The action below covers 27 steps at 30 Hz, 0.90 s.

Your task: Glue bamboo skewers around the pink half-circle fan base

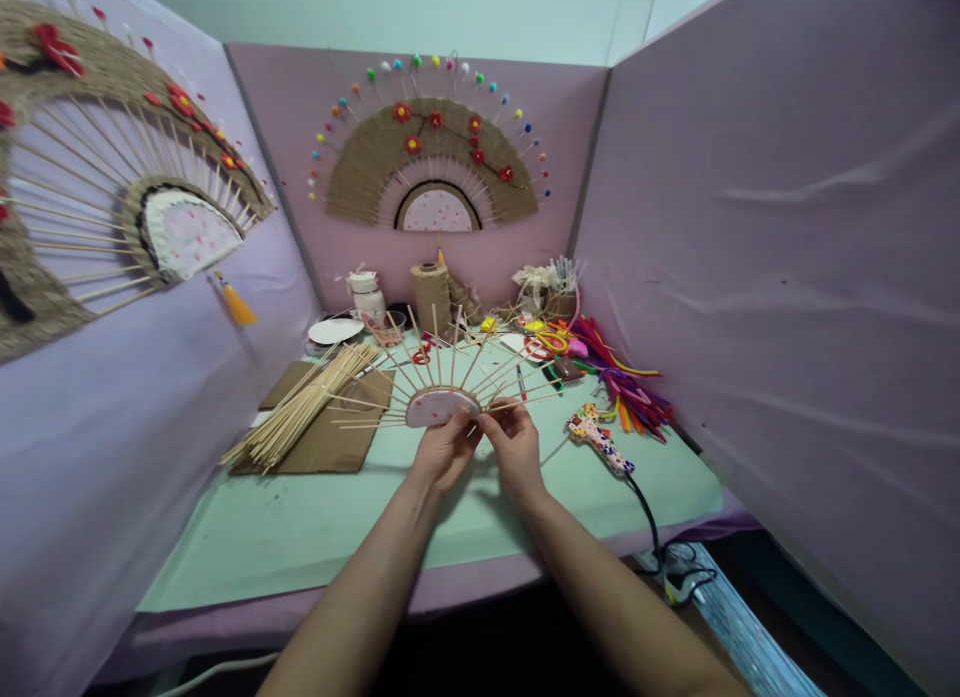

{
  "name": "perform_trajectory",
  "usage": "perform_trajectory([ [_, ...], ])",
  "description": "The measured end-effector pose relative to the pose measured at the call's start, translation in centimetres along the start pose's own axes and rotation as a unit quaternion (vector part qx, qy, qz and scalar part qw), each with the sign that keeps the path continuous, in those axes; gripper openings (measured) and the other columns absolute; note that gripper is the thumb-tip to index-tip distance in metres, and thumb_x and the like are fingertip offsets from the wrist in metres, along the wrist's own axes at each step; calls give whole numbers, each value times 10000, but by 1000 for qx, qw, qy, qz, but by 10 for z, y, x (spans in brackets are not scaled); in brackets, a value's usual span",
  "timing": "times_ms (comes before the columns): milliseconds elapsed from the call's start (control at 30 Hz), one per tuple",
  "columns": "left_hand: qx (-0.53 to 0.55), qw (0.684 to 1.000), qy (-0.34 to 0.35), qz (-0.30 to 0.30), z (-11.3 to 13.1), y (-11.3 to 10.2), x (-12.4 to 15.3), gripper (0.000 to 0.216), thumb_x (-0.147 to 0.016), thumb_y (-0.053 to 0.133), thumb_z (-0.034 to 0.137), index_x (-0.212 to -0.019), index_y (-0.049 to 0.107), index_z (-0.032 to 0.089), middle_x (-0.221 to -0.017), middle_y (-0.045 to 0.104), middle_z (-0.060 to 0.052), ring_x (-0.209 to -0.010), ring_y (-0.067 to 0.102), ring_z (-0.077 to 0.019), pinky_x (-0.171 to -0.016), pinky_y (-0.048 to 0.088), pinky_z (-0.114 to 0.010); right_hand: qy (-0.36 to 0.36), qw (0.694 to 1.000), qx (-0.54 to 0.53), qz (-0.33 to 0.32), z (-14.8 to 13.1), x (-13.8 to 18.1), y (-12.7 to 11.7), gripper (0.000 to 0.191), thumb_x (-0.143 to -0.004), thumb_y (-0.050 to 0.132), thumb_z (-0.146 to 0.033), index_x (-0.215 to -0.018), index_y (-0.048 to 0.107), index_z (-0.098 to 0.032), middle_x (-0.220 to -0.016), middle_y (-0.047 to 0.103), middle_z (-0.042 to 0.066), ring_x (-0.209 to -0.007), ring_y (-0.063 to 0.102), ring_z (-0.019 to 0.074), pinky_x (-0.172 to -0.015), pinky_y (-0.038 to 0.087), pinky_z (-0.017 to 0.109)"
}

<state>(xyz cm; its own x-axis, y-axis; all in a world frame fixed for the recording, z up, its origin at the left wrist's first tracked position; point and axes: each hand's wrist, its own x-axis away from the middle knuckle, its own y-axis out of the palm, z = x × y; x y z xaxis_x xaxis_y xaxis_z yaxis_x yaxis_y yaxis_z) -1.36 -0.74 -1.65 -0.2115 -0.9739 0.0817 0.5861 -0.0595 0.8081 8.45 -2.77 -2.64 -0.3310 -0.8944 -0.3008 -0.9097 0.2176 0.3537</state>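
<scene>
In front of me, above the table, is a half-round fan frame [439,407] with a pale, red-speckled centre and thin wooden sticks spreading out from its curved edge. My left hand [445,447] grips the lower right of the centre piece, its thumb over the front. My right hand [516,442] is closed at the right corner of the frame, thumb and fingers pinched by the lowest sticks. Whatever small thing may lie between the right fingertips is too small to make out. A patterned glue gun [600,439] lies to the right of my right hand.
A bundle of wooden sticks [307,402] rests on cardboard [341,442] at the left. Along the back stand a white bottle [367,295] and a twine spool [430,295]. Coloured pipe cleaners [626,382] lie at right. Finished fans [360,177] hang on the partitions.
</scene>
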Motion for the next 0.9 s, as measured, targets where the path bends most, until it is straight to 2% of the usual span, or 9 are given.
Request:
perform_trajectory([
  [100,6,1000,13,5,-1,3,1,310,-549,879,169,-764,661,117,-769,700,-33,-775,649,-136,-833,512,-299,-3,999,-12,52,0,-1,0,353,-703,747,-317,-936,500,-218,-790,538,-35,-732,542,116,-699,469,250],
  [233,36,998,39,46,1,6,0,302,-544,874,134,-752,655,117,-742,695,-18,-741,650,-123,-773,531,-272,-48,994,6,97,0,1,-1,363,-713,740,-312,-925,456,-236,-800,504,-46,-710,522,101,-677,457,229],
  [367,31,996,55,59,3,8,-1,277,-571,861,133,-762,664,105,-774,712,-41,-767,666,-130,-798,538,-274,-79,992,83,52,-1,3,-3,217,-811,651,-345,-934,539,-205,-724,502,-41,-638,492,105,-593,421,225],
  [500,-13,997,60,39,0,7,1,279,-591,861,209,-771,668,121,-791,718,-43,-793,675,-145,-825,532,-299,-90,982,165,4,0,0,-5,272,-870,579,-367,-1063,604,-178,-643,486,-53,-552,455,104,-534,385,231],
  [700,-61,993,97,31,-4,9,2,298,-620,842,311,-789,659,147,-834,716,-38,-838,673,-167,-915,495,-370,-110,966,235,17,4,-3,-7,325,-872,576,-366,-1135,573,-175,-624,497,-65,-513,440,97,-523,371,227],
  [900,-78,989,114,51,-4,11,3,317,-643,821,354,-809,633,161,-825,711,-29,-822,682,-174,-872,506,-370,-97,970,221,18,3,-3,-7,414,-871,571,-344,-1235,469,-175,-639,523,-75,-491,430,91,-505,353,218],
])
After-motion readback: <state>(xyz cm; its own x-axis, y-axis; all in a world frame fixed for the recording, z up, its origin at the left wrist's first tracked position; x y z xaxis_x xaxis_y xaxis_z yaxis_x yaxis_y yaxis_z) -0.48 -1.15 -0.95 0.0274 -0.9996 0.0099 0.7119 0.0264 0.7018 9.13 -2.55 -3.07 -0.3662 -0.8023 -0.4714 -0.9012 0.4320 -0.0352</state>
